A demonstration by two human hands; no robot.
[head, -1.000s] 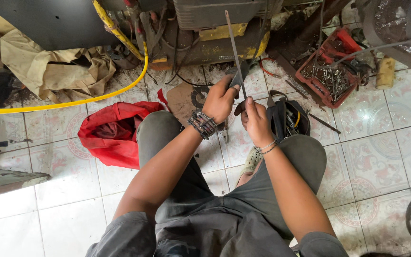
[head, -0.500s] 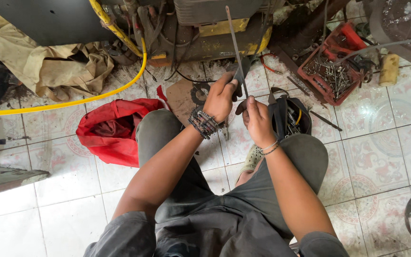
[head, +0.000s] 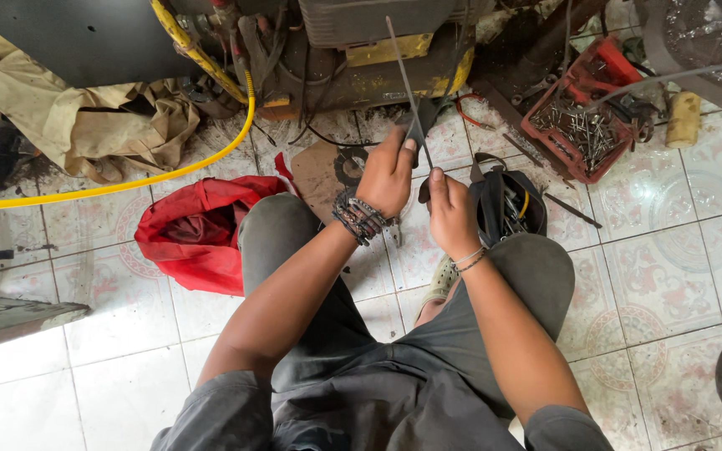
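Note:
I sit on a tiled floor with my knees up. My left hand (head: 388, 174), with dark bead bracelets at the wrist, grips dark pliers (head: 419, 129) that clamp a long thin metal rod (head: 403, 71) pointing up and away. My right hand (head: 451, 210) is closed on the rod's lower end, just below the pliers, its thumb against the metal. Both hands meet above the gap between my knees.
A red cloth bag (head: 198, 230) lies left of my left knee. A black tool bag (head: 510, 200) sits by the right knee, a red tray of bolts (head: 582, 125) beyond it. A yellow hose (head: 127, 184) curves past a greasy machine (head: 361, 50) and a tan tarp (head: 85, 125).
The hands and the rod stay together in the same grip. The view has shifted slightly, so the red tray sits a little higher and farther right.

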